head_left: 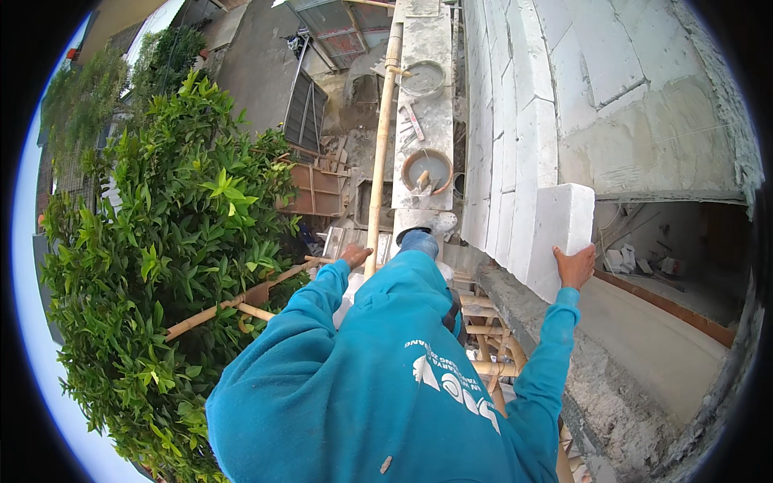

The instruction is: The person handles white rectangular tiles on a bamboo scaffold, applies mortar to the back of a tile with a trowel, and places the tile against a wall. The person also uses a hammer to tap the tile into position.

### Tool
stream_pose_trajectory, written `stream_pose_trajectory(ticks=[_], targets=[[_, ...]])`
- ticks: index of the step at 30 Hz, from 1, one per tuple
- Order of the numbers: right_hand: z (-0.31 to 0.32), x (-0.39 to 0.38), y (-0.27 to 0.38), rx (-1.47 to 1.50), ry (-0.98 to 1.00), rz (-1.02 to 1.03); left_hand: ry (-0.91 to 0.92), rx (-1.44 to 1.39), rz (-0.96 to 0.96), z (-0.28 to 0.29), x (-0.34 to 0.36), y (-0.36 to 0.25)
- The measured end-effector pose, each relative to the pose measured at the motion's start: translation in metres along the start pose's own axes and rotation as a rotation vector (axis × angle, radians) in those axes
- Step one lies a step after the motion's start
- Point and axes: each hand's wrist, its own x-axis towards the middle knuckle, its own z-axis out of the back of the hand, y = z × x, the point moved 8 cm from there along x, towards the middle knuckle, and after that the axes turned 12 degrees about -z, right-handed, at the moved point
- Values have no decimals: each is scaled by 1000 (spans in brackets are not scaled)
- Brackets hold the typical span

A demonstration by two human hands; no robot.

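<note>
At the left, my left hand [356, 256] is closed against the long bamboo pole [382, 153], its fingers partly hidden behind it. My right hand [575, 267] grips the near end of a white lightweight block [564, 216], thumb and fingers spread across its end. That block sits on top of the white block wall [515, 97], at its near end. Ahead, a trowel [422, 182] rests in a round mortar bucket [428, 167] on the plank walkway [444, 129]. Another tool with a pale handle [415, 122] lies farther along the plank.
A second round tub of grey mortar [423, 79] stands farther along the plank. Bamboo scaffold poles [483, 330] show below my right side. A leafy tree [177, 266] fills the left. On the right, an opening in the wall [668, 249] looks into a room with rubble.
</note>
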Motion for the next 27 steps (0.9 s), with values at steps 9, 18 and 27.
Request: stream_pose_trajectory(ticks=[9,18,27], targets=[[-1,4,4,202,107,8,-200,-449,23,58,30,-78],[-4,-5,2,269,140,-42,-109,-532,-61,61,76,-149],[21,-102,29,158,174,6,78,-645,-260,85,71,-223]])
